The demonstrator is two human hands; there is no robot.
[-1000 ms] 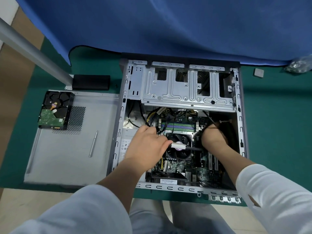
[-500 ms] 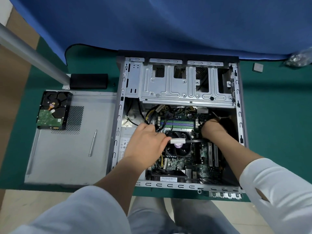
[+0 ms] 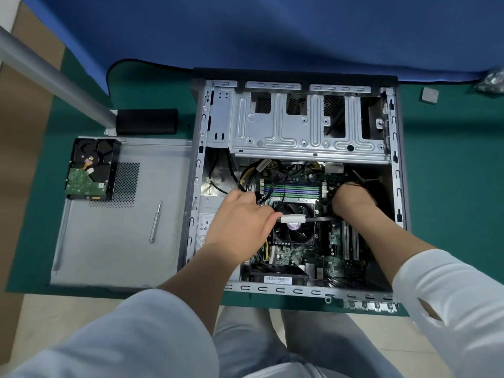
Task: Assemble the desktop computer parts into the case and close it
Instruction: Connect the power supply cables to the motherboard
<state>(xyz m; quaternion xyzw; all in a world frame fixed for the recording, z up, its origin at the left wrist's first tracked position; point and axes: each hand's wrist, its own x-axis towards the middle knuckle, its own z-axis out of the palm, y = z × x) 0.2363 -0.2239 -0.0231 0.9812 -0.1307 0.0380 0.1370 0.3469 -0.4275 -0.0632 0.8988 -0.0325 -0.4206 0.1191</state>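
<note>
Grey open case (image 3: 396, 186) mid-frame: left hand (image 3: 240, 225) pinches a black cable (image 3: 321, 219) over the fan (image 3: 296, 223), right hand (image 3: 353, 201) buried, grip unclear

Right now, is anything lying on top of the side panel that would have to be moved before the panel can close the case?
Yes. A hard drive lies on the far left corner of the side panel, and a slim silver tool lies near its middle. Both hands also reach into the open case.
</note>
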